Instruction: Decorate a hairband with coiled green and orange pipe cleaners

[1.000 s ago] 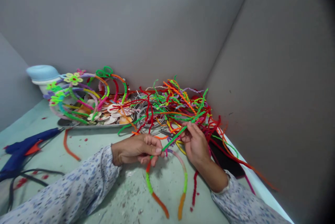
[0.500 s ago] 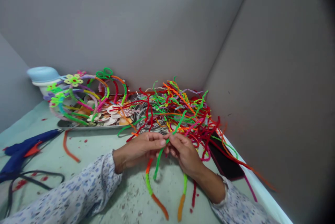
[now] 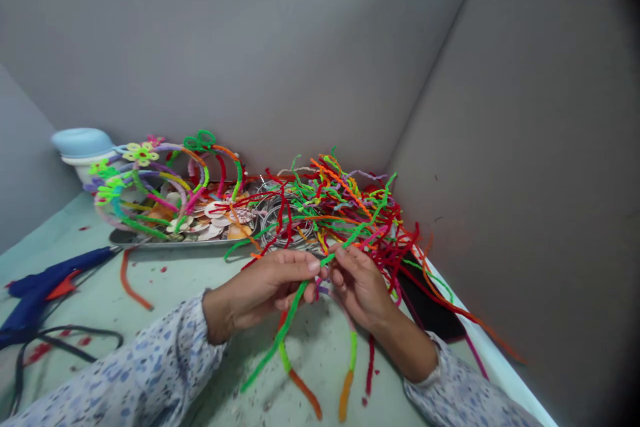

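Between my two hands runs a green pipe cleaner (image 3: 281,336), slanting from lower left to upper right. My left hand (image 3: 267,284) pinches it with thumb and forefinger. Close beside, my right hand (image 3: 361,284) also grips it between thumb and fingertips. Under both hands a headband wrapped in coloured pipe cleaner (image 3: 303,392) lies on the table, its two ends pointing toward me; its top is partly hidden by my fingers. Just beyond is a tangled heap of pipe cleaners (image 3: 345,187) in many colours.
Finished headbands with pipe-cleaner flowers (image 3: 141,154) rest on a metal tray (image 3: 185,242) of round discs. At left lie a blue glue gun (image 3: 55,274) and its cord. Behind stands a blue-lidded container (image 3: 84,144). A dark flat phone-like object (image 3: 433,314) lies right; walls enclose the table.
The green pipe cleaner has swung to a flatter slant, and more of it now extends toward the lower left. My hands stay close together, with the left shifted slightly left.
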Motion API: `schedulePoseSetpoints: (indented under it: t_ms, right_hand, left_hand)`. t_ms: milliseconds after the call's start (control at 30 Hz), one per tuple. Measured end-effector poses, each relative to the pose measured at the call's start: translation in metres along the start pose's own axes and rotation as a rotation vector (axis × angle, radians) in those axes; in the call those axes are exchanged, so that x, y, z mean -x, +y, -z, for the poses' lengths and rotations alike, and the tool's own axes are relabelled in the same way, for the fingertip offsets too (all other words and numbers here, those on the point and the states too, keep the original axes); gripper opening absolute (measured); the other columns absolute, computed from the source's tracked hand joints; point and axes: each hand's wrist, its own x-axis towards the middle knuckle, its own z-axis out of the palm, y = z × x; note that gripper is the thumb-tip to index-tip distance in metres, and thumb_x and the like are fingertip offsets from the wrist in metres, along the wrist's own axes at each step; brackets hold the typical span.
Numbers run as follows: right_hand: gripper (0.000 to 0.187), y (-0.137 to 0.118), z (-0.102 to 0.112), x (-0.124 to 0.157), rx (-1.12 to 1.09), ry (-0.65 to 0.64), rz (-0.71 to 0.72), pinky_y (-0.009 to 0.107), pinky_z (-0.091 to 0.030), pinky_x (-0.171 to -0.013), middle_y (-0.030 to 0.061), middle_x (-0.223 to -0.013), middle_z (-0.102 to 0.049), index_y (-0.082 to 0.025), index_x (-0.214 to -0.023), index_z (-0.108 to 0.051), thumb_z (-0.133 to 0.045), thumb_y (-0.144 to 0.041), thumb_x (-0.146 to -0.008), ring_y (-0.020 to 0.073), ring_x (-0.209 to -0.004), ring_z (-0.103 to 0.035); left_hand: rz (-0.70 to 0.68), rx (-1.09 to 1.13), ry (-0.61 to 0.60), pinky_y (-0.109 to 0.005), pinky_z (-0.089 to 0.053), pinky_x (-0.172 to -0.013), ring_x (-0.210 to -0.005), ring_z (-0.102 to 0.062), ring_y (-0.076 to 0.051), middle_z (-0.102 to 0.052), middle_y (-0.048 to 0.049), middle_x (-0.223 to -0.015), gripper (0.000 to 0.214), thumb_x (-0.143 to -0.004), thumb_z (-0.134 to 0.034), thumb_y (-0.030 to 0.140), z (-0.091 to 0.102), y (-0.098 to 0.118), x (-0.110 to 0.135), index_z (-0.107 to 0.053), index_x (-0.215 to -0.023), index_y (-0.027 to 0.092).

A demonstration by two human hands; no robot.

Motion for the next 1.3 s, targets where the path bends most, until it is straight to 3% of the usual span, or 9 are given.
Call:
schedulePoseSetpoints:
  t_ms: [100,167,333,500,667,833,1000,1200,1300]
  right_hand:
    - [0.017,0.005,-0.001,0.001,0.089,-0.052,0.020,0.015,-0.031,-0.043,-0.0035,-0.054,-0.053,-0.015,-0.081,-0.066,-0.068,-0.030,-0.075,0.0039,-0.045,-0.043]
    - [0.019,0.007,-0.001,0.001,0.156,-0.071,0.021,0.015,-0.031,-0.042,-0.0025,-0.056,-0.054,-0.014,-0.082,-0.066,-0.069,-0.031,-0.074,0.0039,-0.046,-0.043]
    - [0.028,0.004,0.001,-0.003,0.123,0.061,-0.019,0.015,-0.026,-0.038,-0.0065,-0.049,-0.048,-0.017,-0.089,-0.061,-0.065,-0.041,-0.075,0.0036,-0.039,-0.038]
    - [0.035,0.006,0.005,-0.006,0.281,0.038,-0.020,0.017,-0.027,-0.036,-0.0047,-0.046,-0.052,-0.017,-0.069,-0.052,-0.061,-0.050,-0.075,0.0051,-0.036,-0.039]
    - [0.034,0.010,0.006,-0.007,0.452,0.016,0.000,0.017,-0.029,-0.037,-0.0049,-0.044,-0.052,-0.017,-0.067,-0.051,-0.061,-0.048,-0.077,0.0060,-0.037,-0.042]
    - [0.033,0.009,0.007,-0.008,0.421,0.031,0.000,0.017,-0.026,-0.036,-0.0057,-0.043,-0.051,-0.017,-0.066,-0.051,-0.061,-0.046,-0.077,0.0048,-0.035,-0.039]
    - [0.030,0.006,0.008,-0.008,0.307,0.009,-0.044,0.016,-0.023,-0.035,-0.0057,-0.045,-0.052,-0.016,-0.068,-0.054,-0.064,-0.043,-0.075,0.0040,-0.035,-0.037]
    - [0.024,0.004,0.007,-0.007,0.123,-0.020,-0.016,0.015,-0.032,-0.041,-0.0050,-0.047,-0.056,-0.017,-0.073,-0.058,-0.069,-0.039,-0.073,0.0046,-0.040,-0.044]
    - [0.023,0.001,0.008,-0.006,0.113,-0.035,-0.001,0.015,-0.034,-0.041,-0.0049,-0.049,-0.057,-0.017,-0.076,-0.060,-0.070,-0.038,-0.072,0.0050,-0.041,-0.047]
  left_hand:
    - [-0.016,-0.030,0.037,-0.017,-0.023,-0.041,-0.045,-0.040,-0.005,-0.056,-0.0003,-0.056,0.026,-0.076,-0.063,0.037,0.001,-0.007,-0.005,-0.060,-0.069,0.012]
    - [-0.042,-0.055,0.062,-0.018,-0.020,-0.039,-0.040,-0.034,-0.003,-0.054,0.0018,-0.053,0.026,-0.075,-0.063,0.035,0.004,-0.014,-0.009,-0.058,-0.065,0.012]
    - [-0.040,-0.153,0.110,-0.018,-0.020,-0.039,-0.040,-0.033,-0.004,-0.054,0.0026,-0.053,0.026,-0.077,-0.060,0.038,0.012,-0.025,-0.015,-0.056,-0.069,0.014]
    - [-0.079,-0.270,0.183,-0.018,-0.020,-0.039,-0.039,-0.033,-0.004,-0.056,0.0022,-0.054,0.028,-0.077,-0.059,0.041,0.013,-0.027,-0.016,-0.057,-0.071,0.014]
    - [-0.095,-0.324,0.219,-0.018,-0.022,-0.039,-0.039,-0.035,-0.005,-0.057,0.0023,-0.054,0.026,-0.076,-0.059,0.040,0.011,-0.028,-0.016,-0.058,-0.071,0.014]
    - [-0.118,-0.283,0.192,-0.019,-0.024,-0.040,-0.038,-0.036,-0.005,-0.059,-0.0001,-0.056,0.027,-0.081,-0.050,0.037,0.009,-0.027,-0.016,-0.057,-0.069,0.014]
    - [-0.055,-0.086,0.146,-0.017,-0.021,-0.038,-0.035,-0.033,-0.003,-0.053,0.0023,-0.049,0.020,-0.079,-0.054,0.027,0.012,-0.026,-0.016,-0.054,-0.065,0.013]
    - [0.070,0.209,-0.053,-0.016,-0.016,-0.033,-0.030,-0.024,-0.002,-0.046,0.0056,-0.046,0.011,-0.080,-0.053,0.019,0.014,-0.025,-0.011,-0.053,-0.071,0.014]
    - [0.079,0.255,-0.091,-0.016,-0.017,-0.032,-0.030,-0.021,-0.001,-0.046,0.0065,-0.049,0.005,-0.080,-0.053,0.018,0.012,-0.025,-0.009,-0.052,-0.076,0.015]
